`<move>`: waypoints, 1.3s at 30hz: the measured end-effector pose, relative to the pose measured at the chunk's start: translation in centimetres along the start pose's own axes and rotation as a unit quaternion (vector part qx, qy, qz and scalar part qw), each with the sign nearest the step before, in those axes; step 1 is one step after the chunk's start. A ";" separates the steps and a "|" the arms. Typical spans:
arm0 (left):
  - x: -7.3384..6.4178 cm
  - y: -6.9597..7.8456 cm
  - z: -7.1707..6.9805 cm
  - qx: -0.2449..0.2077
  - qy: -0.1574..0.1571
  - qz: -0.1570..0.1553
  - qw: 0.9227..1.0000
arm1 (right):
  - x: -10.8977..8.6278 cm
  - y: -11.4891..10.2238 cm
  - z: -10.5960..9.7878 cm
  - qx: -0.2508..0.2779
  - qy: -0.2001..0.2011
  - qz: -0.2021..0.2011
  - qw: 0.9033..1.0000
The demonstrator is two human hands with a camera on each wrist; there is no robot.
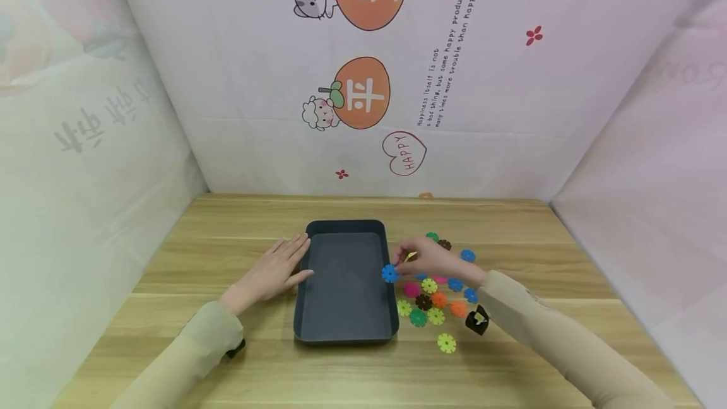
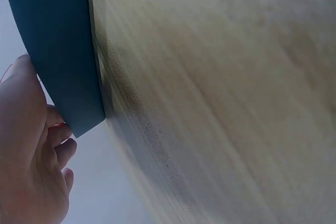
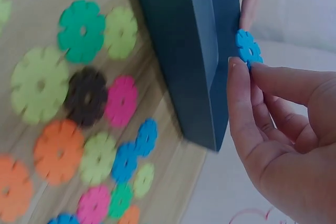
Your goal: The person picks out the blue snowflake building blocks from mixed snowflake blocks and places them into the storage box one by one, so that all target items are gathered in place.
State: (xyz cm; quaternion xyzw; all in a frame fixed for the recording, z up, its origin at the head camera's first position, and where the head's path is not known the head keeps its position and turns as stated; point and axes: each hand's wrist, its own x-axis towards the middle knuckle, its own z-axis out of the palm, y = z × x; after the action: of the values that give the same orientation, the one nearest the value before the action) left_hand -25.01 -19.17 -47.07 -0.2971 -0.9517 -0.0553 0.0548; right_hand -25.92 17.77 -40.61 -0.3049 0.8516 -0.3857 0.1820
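Note:
A dark grey rectangular tray (image 1: 348, 289) lies on the wooden table, its floor bare. My left hand (image 1: 278, 270) rests on the tray's left rim with the fingers straight; in the left wrist view the fingertips (image 2: 23, 66) meet the tray's side wall (image 2: 63, 51). Between thumb and forefinger, my right hand (image 1: 428, 259) pinches a blue notched plastic disc (image 1: 389, 273) at the tray's right rim. The right wrist view shows this blue disc (image 3: 248, 46) upright at the fingertips, its small centre hole visible.
Several loose notched discs, such as a pink disc (image 1: 411, 290), an orange disc (image 1: 458, 309) and a yellow disc (image 1: 446, 343), lie scattered right of the tray. Under the right forearm is a small black object (image 1: 477, 320). White printed walls (image 1: 255, 144) enclose the table.

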 end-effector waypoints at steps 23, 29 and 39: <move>0.1 0.2 -0.1 -0.001 -0.008 -0.011 1.000 | 5.8 -5.1 7.9 -0.004 -0.090 0.033 0.995; 0.0 0.1 -0.1 -0.001 -0.013 -0.016 1.000 | 6.5 -6.0 9.2 0.004 -0.104 0.049 0.993; 0.0 0.2 -0.2 0.005 -0.006 -0.007 1.000 | 6.7 -5.9 10.3 0.001 -0.108 0.076 0.991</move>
State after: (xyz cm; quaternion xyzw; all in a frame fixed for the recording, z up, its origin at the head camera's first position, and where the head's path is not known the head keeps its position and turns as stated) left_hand -24.94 -19.05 -46.90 -0.2901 -0.9544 -0.0495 0.0502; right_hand -23.05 4.70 -43.11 -0.2789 0.8473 -0.3364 0.3018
